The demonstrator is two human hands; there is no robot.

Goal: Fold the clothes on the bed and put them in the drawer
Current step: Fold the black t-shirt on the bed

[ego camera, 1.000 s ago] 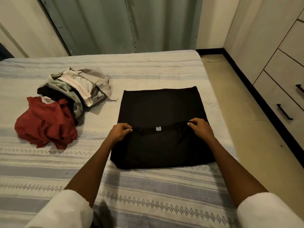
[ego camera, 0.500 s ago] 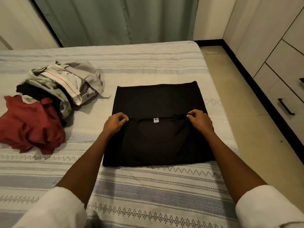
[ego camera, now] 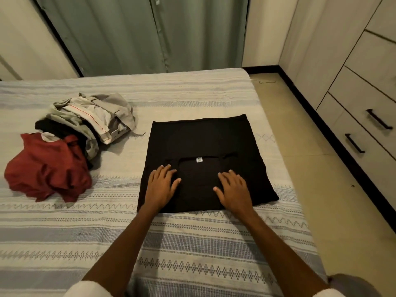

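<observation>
A black T-shirt (ego camera: 203, 138) lies folded into a square on the striped bed (ego camera: 192, 243), its white XL label facing up near the middle. My left hand (ego camera: 161, 186) rests flat on its near left part, fingers straight and spread. My right hand (ego camera: 233, 188) lies flat on the near right part, also with straight fingers. To the left sits a crumpled red garment (ego camera: 46, 168), and behind it a heap of grey, white and black clothes (ego camera: 92, 116). The closed drawers (ego camera: 364, 129) with black handles are at the right.
A strip of beige floor (ego camera: 317, 168) runs between the bed's right edge and the drawer unit. Green curtains (ego camera: 145, 33) hang behind the bed's far edge. A grey rounded object (ego camera: 353, 284) shows at the bottom right corner.
Both hands let go of the shirt's collar edge, slid toward me and now lie flat on the folded fabric. The camera view shifted slightly.
</observation>
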